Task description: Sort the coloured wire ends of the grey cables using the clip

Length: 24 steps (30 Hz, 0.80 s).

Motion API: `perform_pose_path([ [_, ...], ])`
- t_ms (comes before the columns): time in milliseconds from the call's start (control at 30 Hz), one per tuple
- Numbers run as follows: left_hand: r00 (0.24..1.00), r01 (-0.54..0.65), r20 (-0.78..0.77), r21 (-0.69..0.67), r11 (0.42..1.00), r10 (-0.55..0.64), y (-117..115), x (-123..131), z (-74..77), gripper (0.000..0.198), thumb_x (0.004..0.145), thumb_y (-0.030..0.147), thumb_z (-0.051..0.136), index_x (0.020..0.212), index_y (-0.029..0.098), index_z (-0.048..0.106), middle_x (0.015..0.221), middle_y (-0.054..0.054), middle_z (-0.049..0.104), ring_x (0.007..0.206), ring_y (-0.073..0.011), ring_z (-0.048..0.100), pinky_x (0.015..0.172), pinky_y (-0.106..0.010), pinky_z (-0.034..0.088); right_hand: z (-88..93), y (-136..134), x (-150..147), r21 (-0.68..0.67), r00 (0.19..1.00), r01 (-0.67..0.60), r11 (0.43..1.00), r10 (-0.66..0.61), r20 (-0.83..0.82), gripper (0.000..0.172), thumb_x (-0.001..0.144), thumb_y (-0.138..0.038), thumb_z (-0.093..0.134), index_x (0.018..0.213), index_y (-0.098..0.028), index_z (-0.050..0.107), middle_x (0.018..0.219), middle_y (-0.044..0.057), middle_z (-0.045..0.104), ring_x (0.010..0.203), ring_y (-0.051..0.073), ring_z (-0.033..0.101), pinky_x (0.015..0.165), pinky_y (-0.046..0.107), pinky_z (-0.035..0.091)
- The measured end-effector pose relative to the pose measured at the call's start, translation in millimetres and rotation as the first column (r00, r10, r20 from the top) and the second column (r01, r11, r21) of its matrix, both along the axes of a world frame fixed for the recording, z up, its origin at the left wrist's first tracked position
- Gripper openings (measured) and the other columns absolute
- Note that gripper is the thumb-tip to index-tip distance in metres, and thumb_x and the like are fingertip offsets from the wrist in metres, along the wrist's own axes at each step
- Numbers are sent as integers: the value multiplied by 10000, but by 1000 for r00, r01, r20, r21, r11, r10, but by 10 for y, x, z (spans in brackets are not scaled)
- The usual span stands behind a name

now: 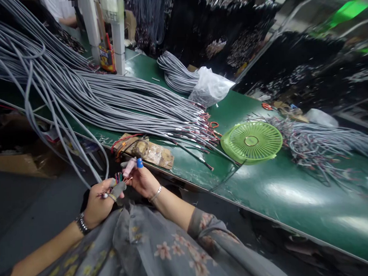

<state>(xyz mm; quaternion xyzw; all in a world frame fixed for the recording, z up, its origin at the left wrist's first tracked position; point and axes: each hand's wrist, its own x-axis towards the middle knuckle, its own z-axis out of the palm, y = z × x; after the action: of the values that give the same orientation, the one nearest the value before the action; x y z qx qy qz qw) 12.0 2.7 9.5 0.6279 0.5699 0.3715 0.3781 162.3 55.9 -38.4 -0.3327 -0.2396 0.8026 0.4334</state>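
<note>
My left hand [99, 202] is closed round the end of a grey cable [93, 169] that hangs down from the bundle on the bench. Thin coloured wires [119, 176] fan out above its thumb, which wears a grey finger cover. Close beside it, my right hand [143, 182] has its fingers bent at the wire tips, pinching a thin orange wire [129, 179]. Pinkish wrapping and a blue cap cover fingertips of this hand. Both hands are in front of my body, just off the bench edge.
A thick bundle of grey cables [121, 100] lies along the green bench [254, 200]. A green round fan [252, 141] stands near its stripped ends. A taped cardboard piece [153, 152] sits at the bench edge. More cables [323, 145] lie at right; another person [61, 10] is at upper left.
</note>
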Motion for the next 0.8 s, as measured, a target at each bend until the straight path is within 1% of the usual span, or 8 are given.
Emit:
perform_pose_path([
  [67, 1000, 6, -20, 6, 1000, -6, -14, -33, 4, 322, 765, 408, 546, 512, 229, 635, 511, -24, 663, 496, -182, 589, 504, -283, 453, -35, -51, 45, 2, 997, -79, 997, 79, 9, 579, 791, -733, 649, 828, -155, 674, 746, 33, 652, 640, 120, 564, 596, 241, 501],
  [133, 999, 19, -36, 25, 1000, -18, -36, -68, 1, 318, 779, 395, 547, 525, 231, 643, 525, -26, 675, 503, -187, 598, 512, -288, 462, -68, -118, 93, 14, 988, -155, 988, 154, 18, 608, 673, -739, 750, 805, -153, 662, 737, 24, 647, 619, 110, 561, 564, 229, 493],
  [200, 999, 36, -33, 54, 998, -34, -61, -97, -13, 300, 785, 372, 548, 538, 231, 647, 524, -19, 672, 490, -177, 587, 508, -281, 462, -84, -186, 125, 34, 981, -195, 980, 194, 32, 620, 541, -684, 861, 790, -157, 649, 702, 3, 638, 585, 101, 554, 537, 225, 488],
  [267, 998, 51, -31, 80, 995, -48, -81, -116, -39, 287, 781, 362, 553, 544, 229, 646, 509, -8, 658, 468, -164, 567, 499, -269, 458, -80, -240, 128, 61, 978, -202, 977, 199, 62, 597, 484, -600, 922, 777, -164, 638, 647, -23, 622, 539, 90, 539, 518, 224, 481],
  [433, 995, 80, -70, 86, 993, -74, -77, -146, -99, 288, 769, 399, 566, 558, 222, 652, 523, -6, 674, 487, -158, 583, 516, -249, 471, -16, -287, 56, 118, 982, -153, 981, 137, 131, 525, 486, -520, 935, 727, -169, 629, 558, -60, 603, 452, 61, 492, 477, 205, 437],
  [600, 972, 233, -43, 28, 972, -231, -38, -161, -45, 272, 763, 386, 557, 615, 220, 712, 586, -24, 729, 550, -165, 640, 547, -233, 488, 51, -295, 26, 164, 979, -126, 978, 96, 177, 483, 518, -507, 915, 710, -171, 626, 582, -51, 630, 456, 65, 509, 486, 217, 433],
  [667, 974, 225, -32, 25, 974, -224, -37, -155, 0, 276, 755, 387, 562, 581, 223, 699, 562, -19, 715, 522, -160, 621, 547, -236, 488, 70, -297, 25, 161, 979, -125, 979, 95, 180, 479, 512, -499, 916, 705, -172, 624, 571, -54, 624, 451, 66, 501, 486, 221, 425],
  [800, 993, 118, -2, -20, 993, -118, -57, -127, 76, 325, 757, 448, 575, 525, 234, 654, 522, -11, 685, 483, -159, 570, 547, -251, 500, 93, -308, 22, 125, 981, -98, 987, 75, 176, 476, 494, -483, 924, 669, -174, 608, 533, -61, 602, 445, 63, 481, 494, 219, 412],
])
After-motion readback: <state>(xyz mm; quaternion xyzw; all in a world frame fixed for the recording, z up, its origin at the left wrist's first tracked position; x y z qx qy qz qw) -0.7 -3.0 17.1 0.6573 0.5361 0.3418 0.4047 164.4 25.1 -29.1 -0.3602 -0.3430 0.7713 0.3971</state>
